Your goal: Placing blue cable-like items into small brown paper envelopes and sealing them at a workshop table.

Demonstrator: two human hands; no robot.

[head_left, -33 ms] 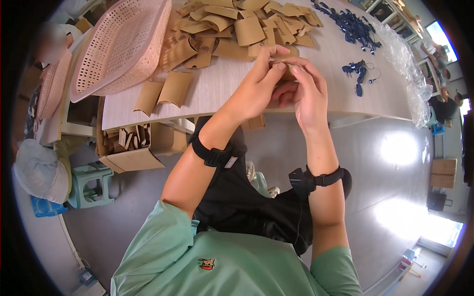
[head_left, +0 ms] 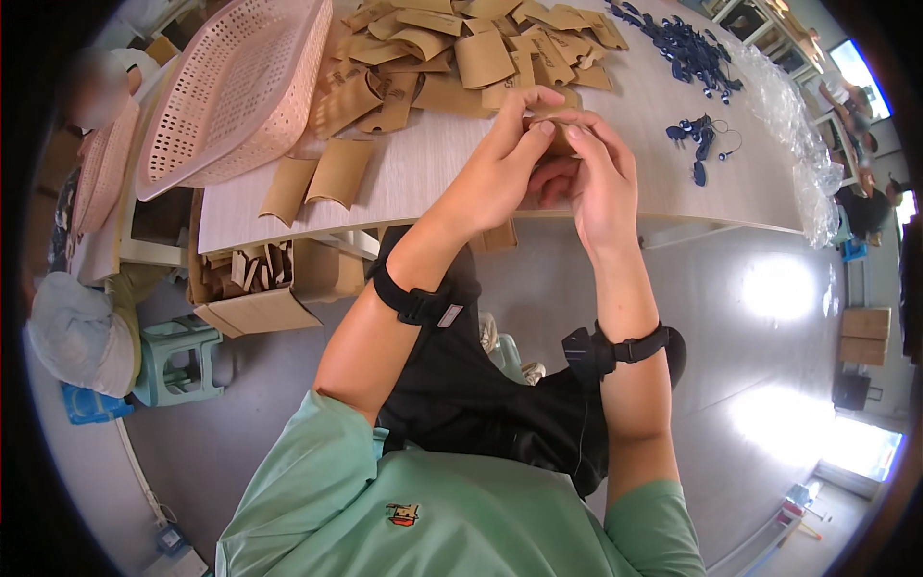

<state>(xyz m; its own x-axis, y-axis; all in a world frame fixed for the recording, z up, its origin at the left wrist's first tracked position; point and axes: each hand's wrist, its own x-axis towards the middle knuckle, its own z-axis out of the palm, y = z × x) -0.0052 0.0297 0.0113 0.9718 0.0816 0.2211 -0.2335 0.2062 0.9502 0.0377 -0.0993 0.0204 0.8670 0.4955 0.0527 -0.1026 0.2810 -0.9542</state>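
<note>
Over the table's front edge, both hands meet around a brown cardboard pillow box (head_left: 560, 144), mostly hidden by the fingers. My left hand (head_left: 500, 168) pinches it with the thumb on the near side. From the other side my right hand (head_left: 601, 183) has its fingers bent over the same box. Just beyond the hands lies a heap of brown pillow boxes (head_left: 486, 60). Two more curved pillow boxes (head_left: 340, 173) rest to the left, near the table edge. On the right is a small bunch of dark blue corded items (head_left: 700, 144), their exact kind unclear.
A pink perforated basket (head_left: 231, 106) stands at the table's left. A larger dark blue pile (head_left: 683, 48) and clear plastic wrap (head_left: 793, 135) lie at right. Under the table sits an open carton (head_left: 255, 308) of cardboard pieces. A person sits far left by a green stool (head_left: 178, 356).
</note>
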